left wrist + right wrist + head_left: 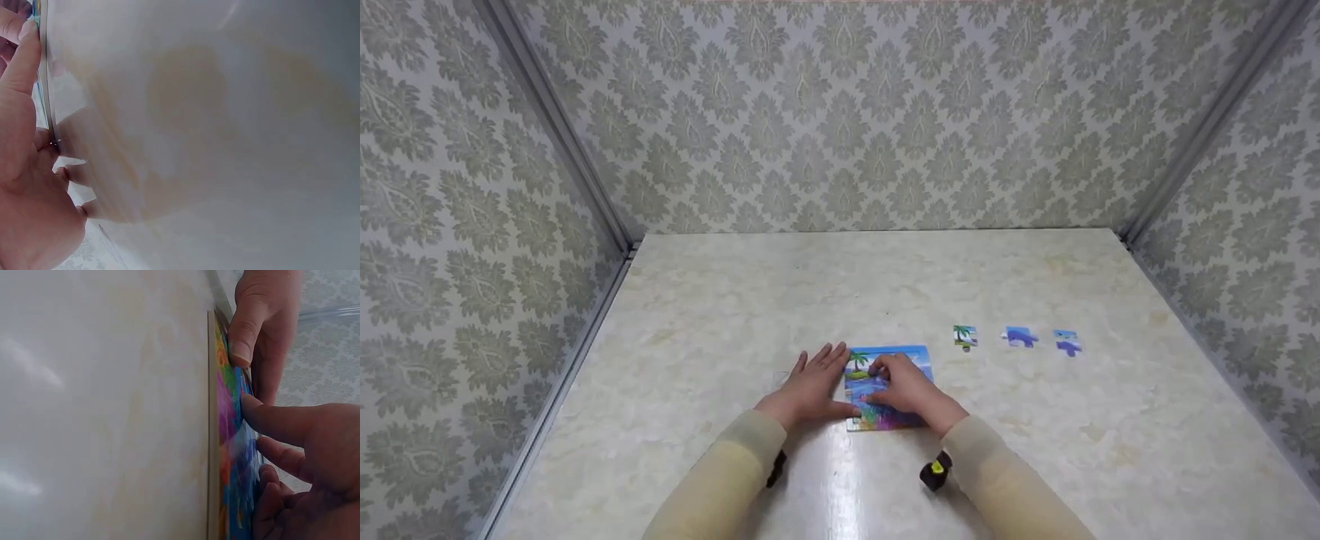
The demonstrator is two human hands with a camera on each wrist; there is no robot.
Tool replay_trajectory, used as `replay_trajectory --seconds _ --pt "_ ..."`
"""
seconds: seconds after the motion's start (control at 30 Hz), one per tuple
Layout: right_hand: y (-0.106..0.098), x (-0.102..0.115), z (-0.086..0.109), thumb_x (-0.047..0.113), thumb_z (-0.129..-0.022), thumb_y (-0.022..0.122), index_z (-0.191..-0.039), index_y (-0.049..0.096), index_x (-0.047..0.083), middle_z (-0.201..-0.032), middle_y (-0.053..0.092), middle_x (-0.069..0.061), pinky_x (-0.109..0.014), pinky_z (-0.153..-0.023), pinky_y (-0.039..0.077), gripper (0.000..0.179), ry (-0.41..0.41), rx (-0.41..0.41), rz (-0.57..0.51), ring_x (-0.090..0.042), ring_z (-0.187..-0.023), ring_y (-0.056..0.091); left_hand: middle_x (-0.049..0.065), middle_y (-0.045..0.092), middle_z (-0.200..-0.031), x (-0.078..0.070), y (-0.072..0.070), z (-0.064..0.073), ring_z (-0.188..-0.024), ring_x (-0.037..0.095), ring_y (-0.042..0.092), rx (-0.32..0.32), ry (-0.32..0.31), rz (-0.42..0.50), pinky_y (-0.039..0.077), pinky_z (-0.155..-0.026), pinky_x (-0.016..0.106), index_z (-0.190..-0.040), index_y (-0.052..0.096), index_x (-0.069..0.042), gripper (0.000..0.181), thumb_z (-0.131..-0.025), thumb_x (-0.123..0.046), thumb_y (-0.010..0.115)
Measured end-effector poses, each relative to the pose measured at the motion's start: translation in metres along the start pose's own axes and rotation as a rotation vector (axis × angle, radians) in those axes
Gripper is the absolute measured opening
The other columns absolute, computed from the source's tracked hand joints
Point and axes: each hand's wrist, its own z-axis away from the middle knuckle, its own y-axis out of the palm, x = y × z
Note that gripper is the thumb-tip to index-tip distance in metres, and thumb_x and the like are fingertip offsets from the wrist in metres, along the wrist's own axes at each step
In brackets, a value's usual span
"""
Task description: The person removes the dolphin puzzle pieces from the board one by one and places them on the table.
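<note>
The jigsaw puzzle [861,385] lies flat on the table in front of the person, its picture facing up: a palm tree near the upper left corner, blue water in the middle, bright colours along the near edge. At its left edge is the left hand [810,390], with the fingers spread and straight, and the thumb on the border. Over the puzzle is the right hand [911,386], bent, its thumb and forefinger apart and touching the picture; whether they pinch a piece I cannot tell. To my judgement, the puzzle could slide or turn if the left thumb slips while the right fingers push sideways, because the table looks smooth. Also, uneven pressing at one side of a piece could raise its neighbour. To the right, well apart from the hands, lie a palm-tree piece [965,336], a blue-and-purple piece [1020,337] and a similar piece [1066,342] farthest right. A careless sweep of the right hand could scatter them. Behind the table [720,292] stands a patterned wall [840,120].
</note>
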Motion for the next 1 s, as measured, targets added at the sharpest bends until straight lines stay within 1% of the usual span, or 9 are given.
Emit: replay_trajectory --seconds 0.13,0.2,0.33,0.43,0.6,0.83,0.9,1.0 --pt "0.001 0.001 -0.001 0.018 -0.085 0.086 -0.111 0.061 0.009 -0.111 0.055 -0.014 -0.048 -0.095 0.051 0.037 0.0 -0.004 -0.017 -0.025 -0.101 0.057 0.006 0.013 -0.175 0.0 0.0 0.0 -0.163 0.031 0.009 0.0 0.0 0.005 0.004 -0.129 0.062 -0.166 0.02 -0.01 0.105 -0.089 -0.06 0.072" --pt "0.003 0.0 0.0 0.017 -0.086 0.085 -0.11 0.057 0.011 -0.112 0.055 -0.013 -0.046 -0.095 0.051 0.037 -0.006 -0.014 -0.042 -0.025 -0.102 0.056 0.006 0.014 -0.175 0.0 0.001 0.0 -0.163 0.031 0.009 -0.003 0.001 0.011 0.003 -0.129 0.062 -0.166 0.02 -0.01 0.105 -0.089 -0.06 0.072" --pt "0.007 -0.004 0.001 0.01 -0.087 0.083 -0.108 0.053 0.011 -0.106 0.057 -0.009 -0.042 -0.09 0.05 0.036 -0.065 -0.053 -0.106 -0.021 -0.097 0.055 0.006 0.013 -0.175 0.0 0.001 0.001 -0.163 0.03 0.008 -0.003 0.003 0.017 0.003 -0.129 0.062 -0.166 0.019 -0.01 0.105 -0.09 -0.059 0.072" --pt "0.008 -0.008 0.003 0.004 -0.089 0.078 -0.108 0.054 0.011 -0.101 0.061 -0.007 -0.039 -0.085 0.049 0.031 -0.106 -0.092 -0.153 -0.019 -0.091 0.055 0.006 0.014 -0.175 0.001 0.001 0.0 -0.163 0.03 0.008 -0.006 0.003 0.018 0.003 -0.129 0.063 -0.166 0.019 -0.01 0.105 -0.089 -0.059 0.073" --pt "0.009 -0.011 0.007 0.001 -0.092 0.072 -0.109 0.056 0.014 -0.098 0.065 -0.006 -0.035 -0.081 0.05 0.027 -0.115 -0.132 -0.2 -0.015 -0.085 0.057 0.006 0.013 -0.175 0.001 0.001 0.0 -0.163 0.03 0.008 -0.005 -0.003 0.011 0.003 -0.129 0.062 -0.166 0.019 -0.011 0.106 -0.089 -0.06 0.072" --pt "0.002 -0.013 0.011 0.003 -0.097 0.068 -0.109 0.059 0.018 -0.098 0.064 -0.005 -0.033 -0.08 0.046 0.021 -0.11 -0.115 -0.268 -0.017 -0.084 0.055 0.006 0.014 -0.175 0.002 0.002 0.0 -0.163 0.031 0.009 -0.012 0.002 0.008 0.004 -0.129 0.063 -0.166 0.019 -0.01 0.107 -0.088 -0.061 0.073" --pt "-0.002 -0.014 0.011 0.005 -0.097 0.069 -0.109 0.061 0.019 -0.099 0.064 -0.005 -0.033 -0.082 0.046 0.02 -0.106 -0.112 -0.307 -0.018 -0.085 0.054 0.007 0.014 -0.174 0.002 0.002 0.0 -0.163 0.031 0.009 -0.016 0.006 0.011 0.004 -0.129 0.063 -0.166 0.02 -0.01 0.107 -0.088 -0.061 0.073" --pt "-0.006 -0.018 0.013 0.006 -0.096 0.071 -0.111 0.063 0.015 -0.101 0.066 -0.006 -0.03 -0.082 0.047 0.019 -0.107 -0.116 -0.38 -0.016 -0.086 0.056 0.007 0.014 -0.174 0.002 0.002 0.0 -0.163 0.031 0.009 -0.015 0.006 0.008 0.003 -0.129 0.062 -0.166 0.019 -0.009 0.107 -0.088 -0.061 0.073"
